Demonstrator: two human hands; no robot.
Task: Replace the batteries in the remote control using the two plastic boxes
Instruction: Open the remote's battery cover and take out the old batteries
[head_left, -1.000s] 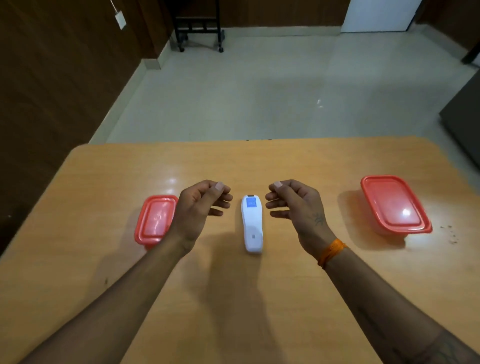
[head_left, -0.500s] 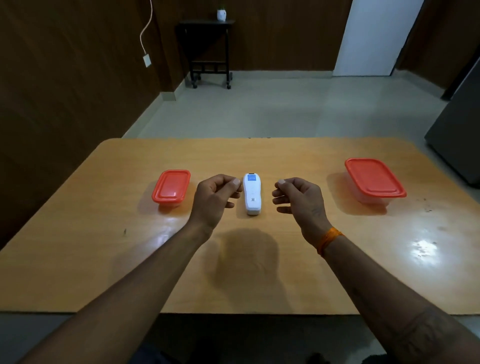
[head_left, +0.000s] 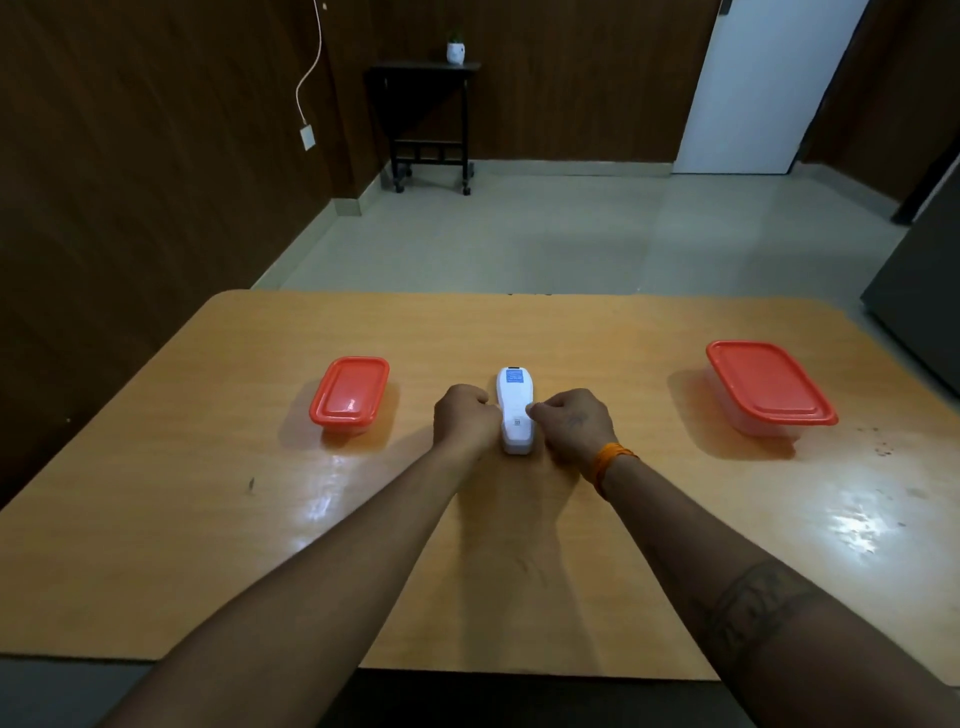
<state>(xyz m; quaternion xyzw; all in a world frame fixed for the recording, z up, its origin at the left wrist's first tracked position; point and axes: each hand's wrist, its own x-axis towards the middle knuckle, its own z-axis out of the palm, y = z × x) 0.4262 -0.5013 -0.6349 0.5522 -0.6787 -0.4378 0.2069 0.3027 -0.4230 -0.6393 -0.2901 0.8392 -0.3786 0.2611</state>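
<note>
A white remote control (head_left: 514, 400) lies face down in the middle of the wooden table (head_left: 208, 519), a blue label near its far end. My left hand (head_left: 464, 418) presses against its left side and my right hand (head_left: 569, 423) against its right side, fingers curled onto the edges. A small plastic box with a red lid (head_left: 349, 395) stands to the left. A larger plastic box with a red lid (head_left: 768, 387) stands to the right. Both lids are closed, so their contents are hidden.
Beyond the table's far edge lies a pale floor. A dark side table (head_left: 423, 119) with a small white pot stands against the back wall. A white door (head_left: 763, 83) is at the back right. A dark cabinet (head_left: 919, 275) stands beside the table's right edge.
Both hands have come inward from either side and now touch the remote. The camera view has tilted up and pulled back, showing more of the room.
</note>
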